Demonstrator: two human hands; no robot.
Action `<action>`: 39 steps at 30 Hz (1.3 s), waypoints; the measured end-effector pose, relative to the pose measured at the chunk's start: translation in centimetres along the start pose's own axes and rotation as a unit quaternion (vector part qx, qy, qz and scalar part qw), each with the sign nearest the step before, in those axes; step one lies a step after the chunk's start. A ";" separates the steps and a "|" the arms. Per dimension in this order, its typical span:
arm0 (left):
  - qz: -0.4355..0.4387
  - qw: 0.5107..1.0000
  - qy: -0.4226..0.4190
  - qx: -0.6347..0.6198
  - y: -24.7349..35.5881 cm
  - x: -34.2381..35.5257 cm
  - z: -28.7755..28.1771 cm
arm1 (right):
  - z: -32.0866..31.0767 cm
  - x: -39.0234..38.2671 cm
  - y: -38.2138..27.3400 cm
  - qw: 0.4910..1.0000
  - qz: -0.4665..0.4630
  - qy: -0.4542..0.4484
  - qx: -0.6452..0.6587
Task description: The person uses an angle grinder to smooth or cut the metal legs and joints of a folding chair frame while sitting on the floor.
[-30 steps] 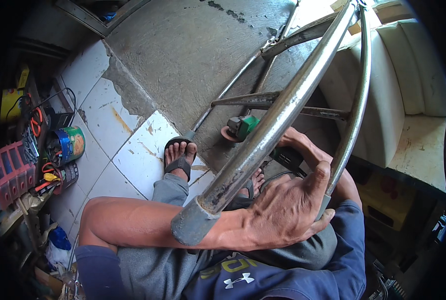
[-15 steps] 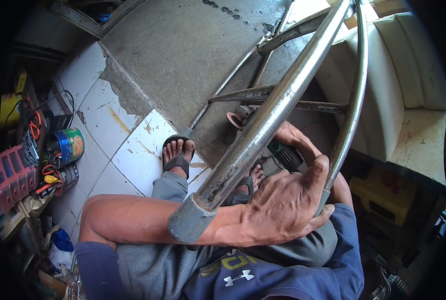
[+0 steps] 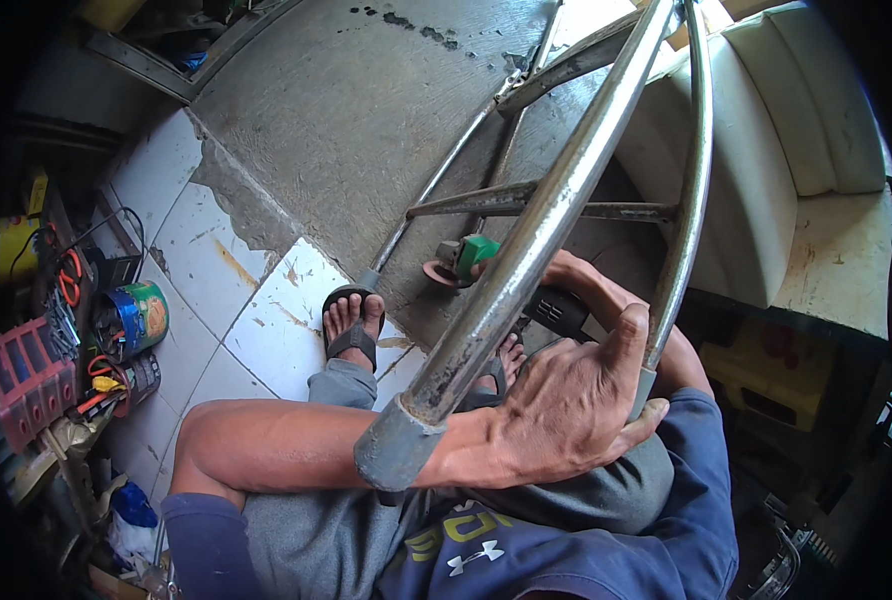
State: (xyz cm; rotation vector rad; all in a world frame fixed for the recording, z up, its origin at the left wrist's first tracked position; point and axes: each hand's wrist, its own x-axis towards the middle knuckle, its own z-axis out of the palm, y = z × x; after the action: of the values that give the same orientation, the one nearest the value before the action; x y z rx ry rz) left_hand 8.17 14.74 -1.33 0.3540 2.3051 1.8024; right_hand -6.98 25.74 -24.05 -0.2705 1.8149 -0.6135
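A metal tube frame (image 3: 576,170) with grey rubber feet slants up across the view, its tubes scuffed and joined by crossbars. My left arm reaches across under the near leg. Around the grey foot of the right leg, my left hand (image 3: 571,410) is closed. Beyond the thick tube, my right hand (image 3: 571,272) grips a green and black angle grinder (image 3: 478,252), its fingers partly hidden by that tube. The grinder's reddish disc (image 3: 448,274) lies below the crossbar, apart from it as far as I can see.
On the left stand a red plastic crate (image 3: 31,380), a paint-smeared can (image 3: 131,318) and several tools. A cream padded seat (image 3: 746,170) is at the right, above a yellow case (image 3: 766,385). My sandalled foot (image 3: 354,325) rests on white tiles by the frame's far leg.
The grinder has swung out from behind the thick tube, so its green head and disc now show left of it. The frame sits slightly differently in view; my left hand keeps its hold.
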 end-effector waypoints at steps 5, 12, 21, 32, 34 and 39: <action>-0.012 1.000 -0.022 -0.007 -0.3 0.2 -0.2 | 0.1 -1.9 -4.4 0.999 0.020 -0.039 0.021; -0.001 0.999 -0.020 0.026 -0.3 -0.7 -2.0 | 0.6 -5.0 -4.6 0.995 0.073 0.032 -0.063; -0.014 1.000 0.019 0.010 -0.2 -1.7 -4.3 | 0.8 -9.0 -2.8 0.989 -0.045 0.142 0.005; 0.019 0.999 0.022 0.012 -0.8 -1.5 -4.0 | 5.5 -4.9 0.8 0.827 -0.005 -0.044 0.560; 0.012 0.999 0.018 0.026 -0.8 -1.7 -4.1 | 6.6 -6.3 -1.4 0.801 -0.033 -0.036 0.596; -0.017 1.000 0.004 0.020 -0.4 -1.7 -4.0 | 7.5 -7.7 -4.1 0.847 -0.071 0.088 0.520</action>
State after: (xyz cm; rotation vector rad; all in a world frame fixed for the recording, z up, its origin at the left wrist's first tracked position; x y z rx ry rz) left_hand 8.61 10.46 -0.79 0.3121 2.3397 1.7475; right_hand 2.08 23.84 -17.23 0.4091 1.3818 -1.6620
